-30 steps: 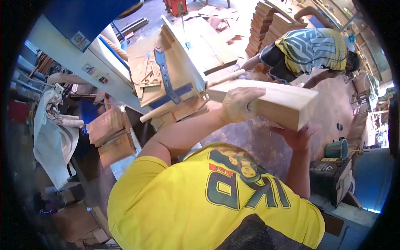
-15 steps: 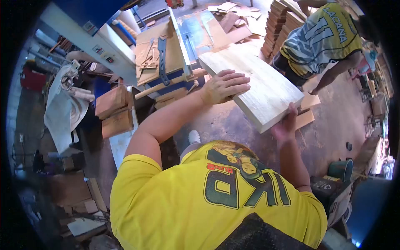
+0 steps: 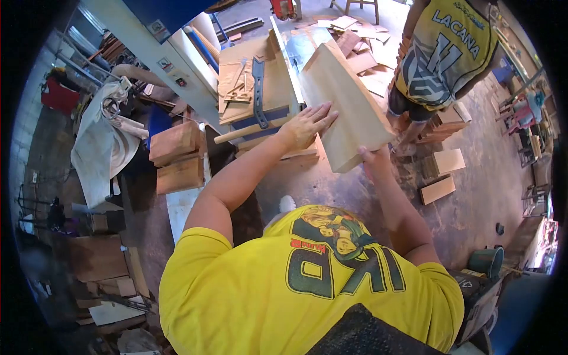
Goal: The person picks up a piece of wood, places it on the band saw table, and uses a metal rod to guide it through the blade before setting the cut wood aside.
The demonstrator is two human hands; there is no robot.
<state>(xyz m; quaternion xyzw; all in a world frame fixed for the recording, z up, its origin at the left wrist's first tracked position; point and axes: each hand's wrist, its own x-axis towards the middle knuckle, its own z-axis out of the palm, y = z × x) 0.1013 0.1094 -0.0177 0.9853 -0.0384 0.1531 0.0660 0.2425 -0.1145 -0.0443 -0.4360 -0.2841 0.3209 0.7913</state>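
A large, thick pale wooden block [image 3: 349, 112] is held up in front of me, tilted, with its far end close to the machine table. My left hand [image 3: 309, 125] lies on its left side, fingers spread over the wood. At the near right corner my right hand [image 3: 376, 158] grips the block, its thumb on top and its other fingers mostly hidden beneath. Beyond the left hand, a dark blue metal bar [image 3: 258, 92] and small wooden pieces [image 3: 238, 96] rest on the wooden table top [image 3: 229, 58].
A co-worker [image 3: 441, 56] in a yellow jersey bends at the right, near stacked boards. Two wood blocks [image 3: 438, 189] lie on the floor. Reddish blocks [image 3: 177, 177] are stacked at left. Scattered boards [image 3: 358, 56] lie behind the block. A bucket [image 3: 486, 261] stands at lower right.
The block has been tipped more onto its side and moved slightly left, both hands still on it. The view has shifted, and the co-worker has moved, now with arms lower.
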